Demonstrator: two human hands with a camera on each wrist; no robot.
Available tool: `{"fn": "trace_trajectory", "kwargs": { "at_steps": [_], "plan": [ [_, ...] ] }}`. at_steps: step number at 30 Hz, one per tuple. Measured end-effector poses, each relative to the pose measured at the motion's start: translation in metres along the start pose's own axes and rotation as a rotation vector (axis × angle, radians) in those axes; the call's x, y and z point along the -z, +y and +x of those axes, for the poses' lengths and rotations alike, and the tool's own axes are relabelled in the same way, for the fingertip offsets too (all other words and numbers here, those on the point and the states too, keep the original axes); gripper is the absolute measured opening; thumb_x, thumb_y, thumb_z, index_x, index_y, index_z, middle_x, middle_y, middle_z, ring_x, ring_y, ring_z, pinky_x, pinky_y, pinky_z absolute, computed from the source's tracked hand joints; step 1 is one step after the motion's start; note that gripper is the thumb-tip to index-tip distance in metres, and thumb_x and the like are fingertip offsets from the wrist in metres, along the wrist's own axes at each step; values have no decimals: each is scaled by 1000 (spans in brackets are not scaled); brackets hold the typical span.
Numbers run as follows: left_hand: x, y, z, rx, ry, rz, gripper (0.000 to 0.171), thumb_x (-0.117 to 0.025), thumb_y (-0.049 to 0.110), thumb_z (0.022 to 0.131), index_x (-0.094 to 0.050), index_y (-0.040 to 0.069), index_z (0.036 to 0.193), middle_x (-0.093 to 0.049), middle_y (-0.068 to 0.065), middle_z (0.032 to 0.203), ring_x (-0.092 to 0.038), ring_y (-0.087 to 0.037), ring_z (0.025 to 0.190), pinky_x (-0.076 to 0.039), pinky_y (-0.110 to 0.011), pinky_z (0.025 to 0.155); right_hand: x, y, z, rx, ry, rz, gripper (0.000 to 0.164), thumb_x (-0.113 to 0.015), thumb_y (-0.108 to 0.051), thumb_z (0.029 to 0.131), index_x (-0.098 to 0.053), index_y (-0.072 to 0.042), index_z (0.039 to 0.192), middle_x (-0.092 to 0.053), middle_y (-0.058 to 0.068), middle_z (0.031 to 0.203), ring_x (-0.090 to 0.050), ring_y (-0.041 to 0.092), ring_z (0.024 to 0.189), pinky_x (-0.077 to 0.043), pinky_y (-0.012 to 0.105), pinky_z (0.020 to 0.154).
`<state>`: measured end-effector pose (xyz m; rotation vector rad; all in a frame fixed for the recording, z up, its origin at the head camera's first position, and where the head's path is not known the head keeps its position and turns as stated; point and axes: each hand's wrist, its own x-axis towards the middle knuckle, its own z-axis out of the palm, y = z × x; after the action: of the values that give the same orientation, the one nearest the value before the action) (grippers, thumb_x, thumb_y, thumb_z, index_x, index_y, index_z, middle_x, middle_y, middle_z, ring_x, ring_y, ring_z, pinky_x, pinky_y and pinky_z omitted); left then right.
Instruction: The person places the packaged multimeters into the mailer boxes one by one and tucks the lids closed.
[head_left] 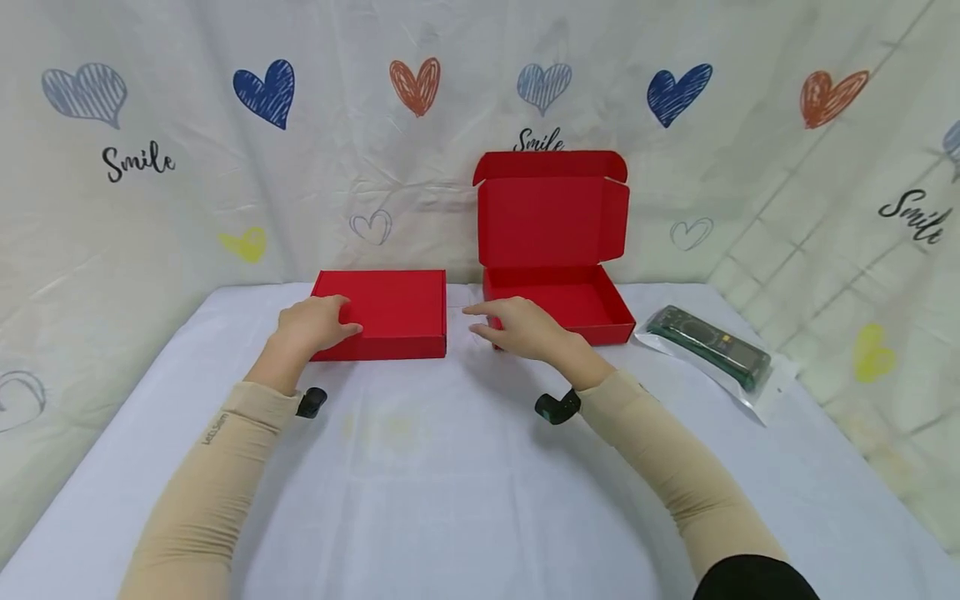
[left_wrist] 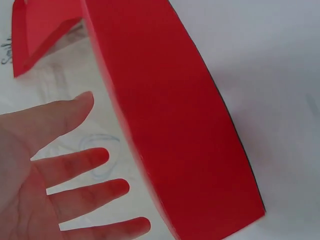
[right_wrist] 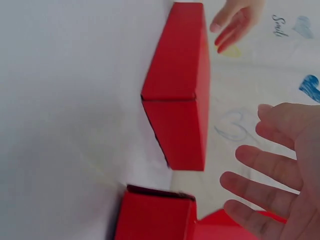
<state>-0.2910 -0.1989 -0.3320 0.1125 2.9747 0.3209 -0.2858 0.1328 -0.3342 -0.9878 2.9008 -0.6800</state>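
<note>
A flat red cardboard box [head_left: 397,304] with its lid down lies at the back left of the table. My left hand [head_left: 313,323] hovers over its left end, fingers spread; in the left wrist view the fingers [left_wrist: 85,197] stand apart from the box's red side [left_wrist: 170,110]. To the right stands a second red box [head_left: 577,300], lid raised against the backdrop, its visible inside bare. My right hand [head_left: 525,327] is held in front of that box's left side, thumb and fingers parted, holding nothing. In the right wrist view its fingers [right_wrist: 260,192] are extended.
A clear plastic packet with a dark green item [head_left: 708,346] inside lies right of the raised-lid box. The white cloth-covered table [head_left: 420,483] meets a white backdrop [head_left: 322,167] printed with hearts and "Smile". A narrow gap separates the two boxes.
</note>
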Motion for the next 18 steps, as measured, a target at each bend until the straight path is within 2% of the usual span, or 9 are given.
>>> {"fn": "trace_trajectory", "kwargs": {
  "at_steps": [2, 4, 7, 12, 18],
  "plan": [
    [1, 4, -2, 8, -1, -10, 69, -68, 35, 96, -44, 0, 151, -51, -30, 142, -51, -50, 124, -45, -66, 97, 7, 3, -4, -2, 17, 12, 43, -68, -23, 100, -63, -13, 142, -72, 5, 94, -64, 22, 79, -54, 32, 73],
    [3, 8, -4, 13, -2, -35, 68, -66, 36, 97, -45, 1, 151, -50, -29, 144, -50, -50, 125, -45, -67, 98, 13, 5, -9, -7, 30, 34, 44, -69, -23, 100, -63, -12, 142, -72, 7, 115, -66, 25, 97, -57, 37, 84],
    [6, 15, -7, 6, 4, -91, 66, -63, 38, 99, -45, 4, 152, -48, -28, 147, -48, -48, 129, -44, -66, 99, 24, 8, -16, -17, 27, 96, 48, -68, -23, 100, -59, -12, 146, -62, 10, 140, -58, 31, 125, -53, 46, 100],
    [10, 32, -9, -38, 36, -184, 64, -59, 42, 101, -44, 11, 155, -45, -23, 152, -44, -46, 134, -43, -64, 102, 43, 16, -28, -1, 51, 133, 57, -69, -26, 99, -52, -12, 152, -50, 9, 154, -44, 30, 142, -46, 52, 107],
    [5, 59, -4, -97, 108, -256, 69, -59, 43, 100, -37, 17, 160, -46, -18, 154, -47, -42, 134, -44, -63, 103, 61, 31, -45, 3, 186, 148, 58, -68, -26, 100, -48, -10, 153, -42, 9, 160, -39, 33, 145, -43, 58, 108]
  ]
}}
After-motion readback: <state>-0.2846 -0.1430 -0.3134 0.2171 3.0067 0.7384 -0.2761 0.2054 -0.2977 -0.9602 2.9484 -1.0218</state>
